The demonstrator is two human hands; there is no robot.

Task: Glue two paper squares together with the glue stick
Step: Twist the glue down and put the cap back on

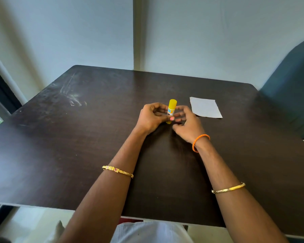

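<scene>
A yellow glue stick (pixel 172 106) with its cap on stands upright near the middle of the dark table (pixel 77 146). My left hand (pixel 152 118) grips its lower body, fingers curled round it. My right hand (pixel 187 122) is close on the stick's right side, its fingers bent and blurred next to the stick's base; whether they touch the stick I cannot tell. A white paper square (pixel 205 107) lies flat on the table just right of my hands. Only one sheet is plainly visible.
A dark teal chair back (pixel 291 81) stands past the table's right edge. The wall is right behind the table's far edge. A window frame (pixel 0 88) is at the left.
</scene>
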